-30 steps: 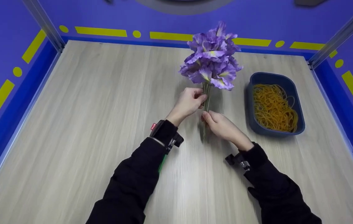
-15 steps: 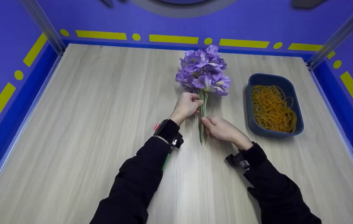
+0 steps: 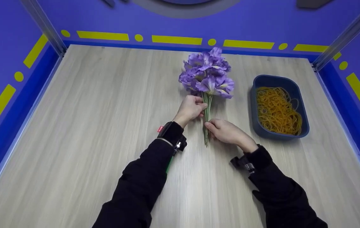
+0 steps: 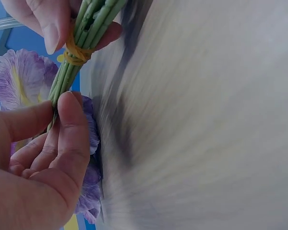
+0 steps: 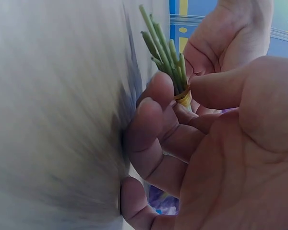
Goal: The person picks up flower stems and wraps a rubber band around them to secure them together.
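Note:
A bunch of purple artificial irises (image 3: 207,74) lies along the table, blossoms toward the back wall and stem ends toward me. My left hand (image 3: 190,109) pinches the green stems (image 4: 62,81) just below the blossoms, between thumb and fingers. Lower down, my right hand (image 3: 226,130) holds the same stems with its thumb and curled fingers. A yellow rubber band (image 4: 78,53) is wound around the stems between the two hands' grips, close to the right thumb and fingers. In the right wrist view the cut stem ends (image 5: 165,52) stick out past that band (image 5: 184,99).
To the right of the flowers stands a dark blue box (image 3: 254,109) with a heap of yellow rubber bands (image 3: 278,110) in it. Blue walls (image 3: 180,25) with yellow marks border the wooden tabletop (image 3: 110,95) at the back and both sides.
The bunch has come down and toward me, its blossoms now lower in the head view; both hands moved slightly with it. Over the last half second almost nothing has moved.

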A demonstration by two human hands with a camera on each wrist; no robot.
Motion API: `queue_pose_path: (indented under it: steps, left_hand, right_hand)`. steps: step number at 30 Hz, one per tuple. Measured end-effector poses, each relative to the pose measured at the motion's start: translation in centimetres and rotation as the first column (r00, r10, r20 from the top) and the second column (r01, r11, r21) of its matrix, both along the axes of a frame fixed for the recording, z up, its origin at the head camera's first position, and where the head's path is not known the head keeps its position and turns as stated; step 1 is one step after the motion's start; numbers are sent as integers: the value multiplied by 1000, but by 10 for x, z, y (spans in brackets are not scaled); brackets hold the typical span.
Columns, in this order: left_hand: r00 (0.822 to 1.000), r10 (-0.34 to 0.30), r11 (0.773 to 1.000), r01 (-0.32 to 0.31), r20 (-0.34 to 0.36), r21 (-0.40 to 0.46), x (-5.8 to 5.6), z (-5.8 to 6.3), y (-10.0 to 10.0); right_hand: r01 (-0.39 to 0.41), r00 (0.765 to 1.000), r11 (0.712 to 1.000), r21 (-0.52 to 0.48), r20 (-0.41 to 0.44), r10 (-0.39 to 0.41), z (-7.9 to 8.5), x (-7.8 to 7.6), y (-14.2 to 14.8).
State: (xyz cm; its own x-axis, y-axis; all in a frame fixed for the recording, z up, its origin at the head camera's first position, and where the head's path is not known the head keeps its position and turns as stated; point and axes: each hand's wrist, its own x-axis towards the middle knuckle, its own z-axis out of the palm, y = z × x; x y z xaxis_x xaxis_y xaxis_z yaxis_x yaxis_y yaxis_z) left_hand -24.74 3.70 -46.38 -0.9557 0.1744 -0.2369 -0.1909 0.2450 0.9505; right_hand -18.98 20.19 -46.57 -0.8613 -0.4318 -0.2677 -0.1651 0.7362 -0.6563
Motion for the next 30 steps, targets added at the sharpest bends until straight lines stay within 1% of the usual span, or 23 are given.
queue_pose_path:
  steps: [7,12,16,19,23,25,27,28,30]
  left_hand:
    - [1000,3,1000,-2,23,-18,0,-1,0]
    - [1000,-2,999,3,20,-40,-1,-2,-1]
    - [999,1,999,1,39,-40,-1,-2,-2]
    - [999,9,999,-7,49,-37,0,-2,-3]
    - [999,7,999,-5,43,-48,0,-2,-4]
    - [999,-5,997,8,37,-80,1,-2,-5]
    - [999,-26,990,29,22,-137,2,-1,-6]
    - [999,-42,983,43,7,-177,4,0,-8]
    - [996,-82,957,69,-35,-281,8,4,-12]
  right_hand:
    - [-16,1000,1000,7,-6,17,-2,-1,1]
    - [-48,999,999,4,6,47,1,0,2]
    - [-58,998,998,11,13,58,2,1,2]
    - [-50,999,998,47,-6,50,2,2,0]
    - [-50,996,991,126,-63,58,6,5,-3]
    - [-55,994,985,162,-83,69,9,7,-4]
    - [-60,992,981,183,-96,78,13,10,-3]
    - [-62,991,980,189,-106,83,16,11,-3]
    - [-67,988,980,187,-127,92,22,14,-3]
